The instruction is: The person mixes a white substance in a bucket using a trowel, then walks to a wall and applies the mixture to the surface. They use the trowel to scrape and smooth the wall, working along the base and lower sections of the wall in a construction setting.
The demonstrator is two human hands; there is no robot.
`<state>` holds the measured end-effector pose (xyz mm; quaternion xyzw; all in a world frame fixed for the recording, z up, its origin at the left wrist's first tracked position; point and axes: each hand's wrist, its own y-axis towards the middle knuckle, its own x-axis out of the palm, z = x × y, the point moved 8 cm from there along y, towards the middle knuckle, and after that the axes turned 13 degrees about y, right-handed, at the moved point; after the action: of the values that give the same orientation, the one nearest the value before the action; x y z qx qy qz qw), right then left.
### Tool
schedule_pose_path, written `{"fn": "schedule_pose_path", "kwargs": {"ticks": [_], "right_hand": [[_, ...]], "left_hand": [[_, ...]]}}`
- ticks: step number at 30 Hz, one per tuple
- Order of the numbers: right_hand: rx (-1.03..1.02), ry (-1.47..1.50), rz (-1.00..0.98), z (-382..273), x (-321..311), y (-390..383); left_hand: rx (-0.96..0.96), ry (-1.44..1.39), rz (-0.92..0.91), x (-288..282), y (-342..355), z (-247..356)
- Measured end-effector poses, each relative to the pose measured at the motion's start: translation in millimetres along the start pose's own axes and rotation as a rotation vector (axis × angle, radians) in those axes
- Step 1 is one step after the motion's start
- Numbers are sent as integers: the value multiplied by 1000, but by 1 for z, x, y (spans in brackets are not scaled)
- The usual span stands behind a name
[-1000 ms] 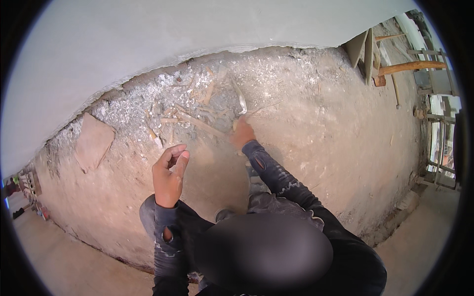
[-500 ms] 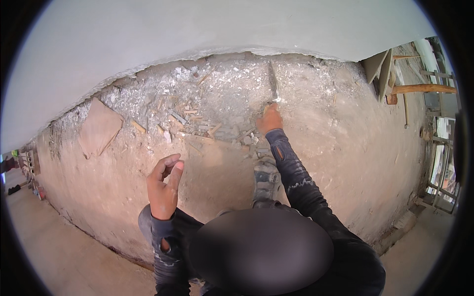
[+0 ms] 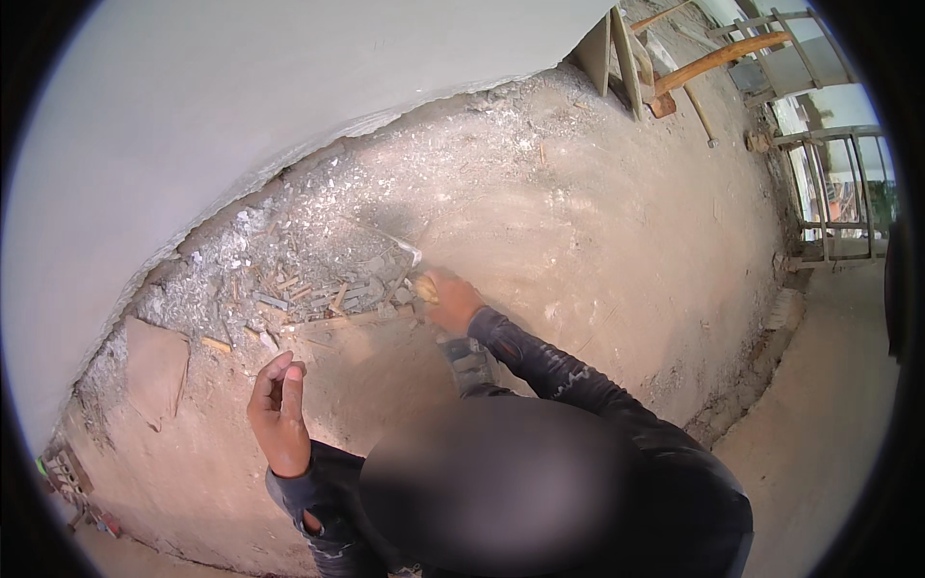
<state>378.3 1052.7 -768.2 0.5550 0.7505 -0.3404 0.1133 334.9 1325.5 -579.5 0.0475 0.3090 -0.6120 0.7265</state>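
My right hand (image 3: pixel 450 300) is closed round the pale wooden handle of a trowel (image 3: pixel 412 254). The trowel's thin blade points left and away, low over the rubble and seen nearly edge-on. Beside its neck lies the rubble (image 3: pixel 332 294), a heap of wood slivers, grey broken pieces and white flakes. My left hand (image 3: pixel 277 424) is raised above the floor at the heap's near left side. Its fingers are loosely bent, with the thumb apart from them, and nothing shows in them.
A pale wall (image 3: pixel 289 87) runs along the far side. A flat brownish slab (image 3: pixel 156 371) lies at left. Upright boards (image 3: pixel 612 58) and a wooden-handled tool (image 3: pixel 718 65) are at the far right, near metal frames (image 3: pixel 838 183). My boot (image 3: pixel 470 361) stands by the heap.
The view has turned, shifting the floor and wall. My right hand has come nearer the heap, and the trowel blade has swung from pointing away to pointing left. My left hand's fingers have drawn closer together.
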Motion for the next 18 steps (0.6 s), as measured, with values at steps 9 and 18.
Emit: {"fn": "schedule_pose_path", "kwargs": {"ticks": [9, 18], "right_hand": [[371, -93, 703, 150, -215, 7], [238, 621, 182, 44, -51, -24]], "left_hand": [[-4, -32, -32, 1, 0, -14], [14, -32, -45, 0, 5, -9]]}}
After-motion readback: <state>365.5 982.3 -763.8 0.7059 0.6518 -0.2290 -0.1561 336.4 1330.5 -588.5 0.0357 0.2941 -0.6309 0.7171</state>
